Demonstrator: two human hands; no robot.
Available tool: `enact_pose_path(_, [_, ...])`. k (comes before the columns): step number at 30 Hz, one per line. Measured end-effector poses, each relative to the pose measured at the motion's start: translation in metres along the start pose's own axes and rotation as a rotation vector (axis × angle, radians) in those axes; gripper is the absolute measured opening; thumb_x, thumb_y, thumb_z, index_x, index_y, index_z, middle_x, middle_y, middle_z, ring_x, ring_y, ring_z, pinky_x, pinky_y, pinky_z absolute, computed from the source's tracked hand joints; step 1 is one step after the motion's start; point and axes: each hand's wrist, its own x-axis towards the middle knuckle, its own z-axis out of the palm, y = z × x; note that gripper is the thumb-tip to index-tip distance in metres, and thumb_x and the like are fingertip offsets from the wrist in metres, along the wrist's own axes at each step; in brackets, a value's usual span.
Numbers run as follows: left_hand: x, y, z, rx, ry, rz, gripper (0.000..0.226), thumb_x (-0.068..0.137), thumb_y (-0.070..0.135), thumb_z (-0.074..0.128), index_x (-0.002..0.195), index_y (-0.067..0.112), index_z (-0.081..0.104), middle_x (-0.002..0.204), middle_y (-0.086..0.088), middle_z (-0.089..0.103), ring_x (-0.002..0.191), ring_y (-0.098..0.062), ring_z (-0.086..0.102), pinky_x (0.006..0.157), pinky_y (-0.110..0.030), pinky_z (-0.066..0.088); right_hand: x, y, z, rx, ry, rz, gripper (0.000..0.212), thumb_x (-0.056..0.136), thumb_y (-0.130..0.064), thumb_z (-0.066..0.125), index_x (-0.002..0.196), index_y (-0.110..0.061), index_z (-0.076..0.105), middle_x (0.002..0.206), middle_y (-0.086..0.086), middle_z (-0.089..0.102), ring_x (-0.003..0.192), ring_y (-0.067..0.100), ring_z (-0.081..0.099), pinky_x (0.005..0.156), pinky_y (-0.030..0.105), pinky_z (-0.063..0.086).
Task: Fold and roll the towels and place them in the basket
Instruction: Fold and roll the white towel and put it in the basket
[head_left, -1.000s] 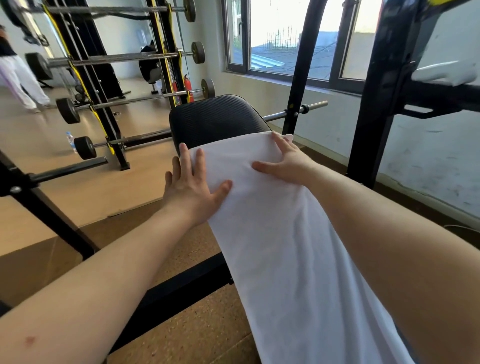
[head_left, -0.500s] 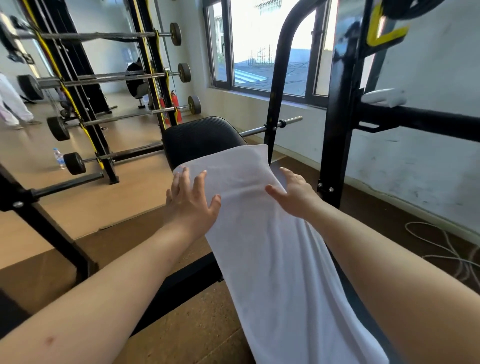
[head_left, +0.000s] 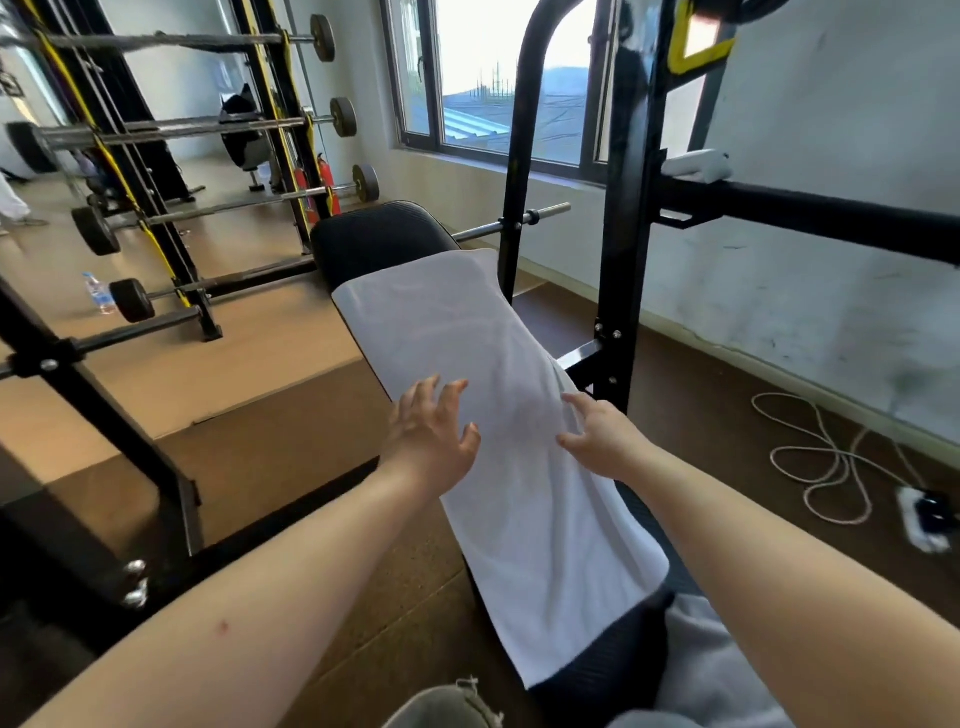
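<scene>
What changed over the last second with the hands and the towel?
The left hand and right hand drew back toward the person, from the far end of the towel to its middle, fingers spread, gripping nothing. The towel stayed laid out along the bench.

Your left hand and right hand are bare, as are both forearms right to the edge of view. Your left forearm carries a small reddish mark, well left of the bench. At the bench's near end your legs wear grey cloth: the left knee darker, with a frayed, thready edge; the right leg paler and softly creased.
</scene>
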Motion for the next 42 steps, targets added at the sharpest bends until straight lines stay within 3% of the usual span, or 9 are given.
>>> enact_pose_path(5, [-0.038,0.022,0.034,0.080,-0.098,0.123,0.059,0.102,0.043,0.048,0.157,0.029,0.029,0.165,-0.009,0.021,0.154,-0.029,0.013,0.126,-0.045,0.012,-0.037,0.041,0.021,-0.051,-0.036,0.055,0.050,0.096,-0.019,0.058,0.146,-0.027,0.052,0.146,0.009,0.043,0.121,0.028,0.057,0.098,0.034,0.047])
enact_pose_path(8, [-0.055,0.027,0.052,0.197,-0.184,0.193,0.063,0.103,0.044,0.046,0.159,0.032,0.021,0.167,-0.010,0.014,0.157,-0.030,0.004,0.127,-0.049,0.006,-0.056,0.060,0.027,-0.057,-0.029,0.121,0.048,0.095,-0.014,0.058,0.141,-0.025,0.050,0.133,0.008,0.050,0.101,0.027,0.061,0.082,0.038,0.053])
enact_pose_path(13, [-0.080,0.032,0.075,0.248,-0.296,0.280,0.068,0.101,0.045,0.051,0.160,0.034,0.018,0.169,-0.006,0.002,0.157,-0.029,-0.008,0.126,-0.048,-0.009,-0.077,0.084,0.036,-0.044,-0.040,0.193,0.050,0.089,-0.012,0.060,0.136,-0.023,0.046,0.121,0.009,0.064,0.104,0.029,0.061,0.081,0.038,0.052])
enact_pose_path(18, [-0.080,0.029,0.084,0.328,-0.361,0.278,0.074,0.098,0.050,0.053,0.160,0.034,0.016,0.170,-0.006,-0.013,0.155,-0.031,-0.022,0.125,-0.053,-0.010,-0.076,0.095,0.024,0.166,-0.071,0.242,0.003,0.083,-0.012,0.058,0.083,-0.015,0.056,0.086,0.004,0.060,0.080,0.023,0.056,0.064,0.031,0.040])
enact_pose_path(25, [-0.084,0.025,0.095,0.415,-0.383,0.312,0.093,0.090,0.068,0.055,0.161,0.036,0.004,0.166,-0.009,-0.031,0.149,-0.036,-0.036,0.118,-0.055,-0.022,-0.072,0.134,0.010,0.229,0.122,0.346,0.029,0.084,-0.021,0.074,0.108,-0.019,0.058,0.113,0.004,0.063,0.098,0.024,0.059,0.078,0.035,0.049])
enact_pose_path(29, [-0.086,0.023,0.097,0.427,-0.369,0.328,0.094,0.090,0.068,0.053,0.162,0.035,0.002,0.165,-0.010,-0.032,0.147,-0.037,-0.039,0.117,-0.056,-0.024,-0.080,0.145,0.014,0.196,0.013,0.407,0.030,0.086,-0.015,0.067,0.113,-0.022,0.056,0.111,0.005,0.060,0.099,0.027,0.063,0.074,0.040,0.061])
enact_pose_path(32, [-0.094,0.023,0.101,0.360,-0.310,0.387,0.079,0.091,0.058,0.057,0.158,0.034,0.021,0.168,-0.013,-0.012,0.153,-0.043,-0.021,0.122,-0.059,-0.015,-0.085,0.150,0.024,0.121,-0.039,0.387,0.030,0.088,-0.009,0.060,0.116,-0.019,0.056,0.116,0.009,0.061,0.101,0.030,0.060,0.080,0.040,0.055])
enact_pose_path(36, [-0.114,0.020,0.111,0.262,-0.111,0.780,0.026,0.081,0.039,0.069,0.105,0.029,0.064,0.126,-0.002,0.055,0.120,-0.030,0.056,0.102,-0.043,0.031,-0.089,0.157,0.031,0.199,0.120,0.367,0.020,0.091,-0.003,0.052,0.106,-0.016,0.052,0.107,0.014,0.062,0.093,0.033,0.057,0.078,0.037,0.044])
enact_pose_path(42, [-0.130,0.025,0.118,0.447,-0.272,0.761,0.050,0.077,0.072,0.061,0.107,0.032,0.059,0.138,0.001,0.050,0.130,-0.028,0.043,0.108,-0.051,0.034,-0.087,0.163,0.026,0.198,0.284,0.302,0.028,0.093,-0.001,0.047,0.096,-0.017,0.069,0.108,0.015,0.069,0.099,0.035,0.059,0.079,0.029,0.039])
